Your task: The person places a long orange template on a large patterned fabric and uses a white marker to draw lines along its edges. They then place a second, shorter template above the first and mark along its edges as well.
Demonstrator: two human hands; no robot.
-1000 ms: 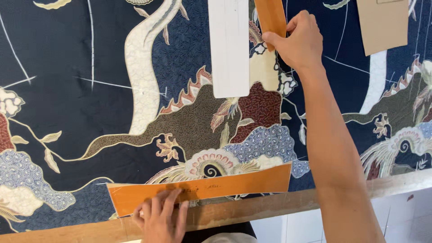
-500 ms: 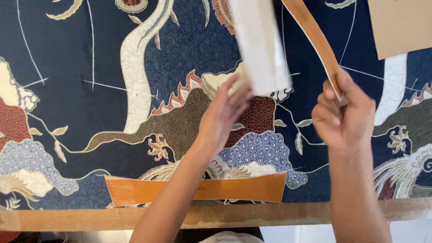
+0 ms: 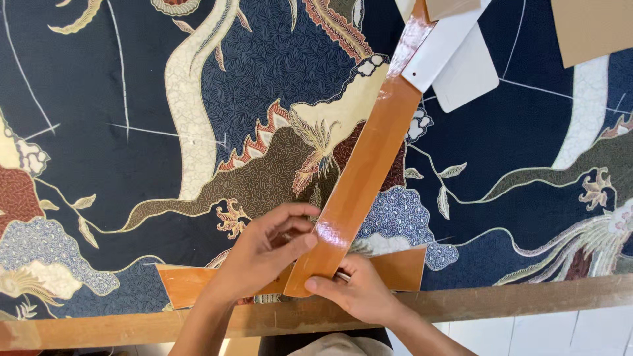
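Glossy orange strip (image 3: 359, 191) pinched by both hands.

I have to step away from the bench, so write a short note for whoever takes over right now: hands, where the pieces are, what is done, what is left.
Left hand: fingers and thumb pinch the lower end of the long orange strip.
Right hand: thumb presses the same end from below.
The long strip slants up to the right across the dark patterned cloth; its top end lies under the white cards.
The short orange strip lies flat along the wooden batten, and the long one crosses over it.
Done: both strips are on the cloth.
Left: the long strip is still held, not released.
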